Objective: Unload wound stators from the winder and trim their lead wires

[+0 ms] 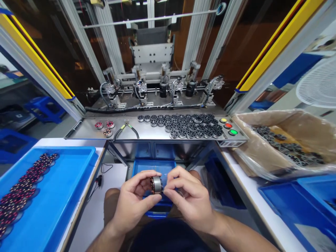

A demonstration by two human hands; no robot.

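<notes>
Silver metal bands the middle of a small round wound part (158, 184), held upright on its rim between the two hands, above the lap. Its axis runs roughly left to right, from one hand toward the other: the coppery windings face the left palm, while the side with short dark prongs faces the right fingertips. The left hand (131, 199) grips it, thumb low at the near edge and fingers curled around the top and far side. The right hand (193, 196) is just beside the pronged side, thumb and forefinger pressed together at its edge; whether a wire is pinched between them is too fine to tell. The left hand thus carries the part, and the right meets it from the side.

Beyond them, on the metal surface (145, 133), pliers (119, 132) lie with handles apart, between three red and copper wound parts (110, 124) and rows of black slotted parts (183, 133). A blue tray (68, 175) of wound pieces lies to the left.
</notes>
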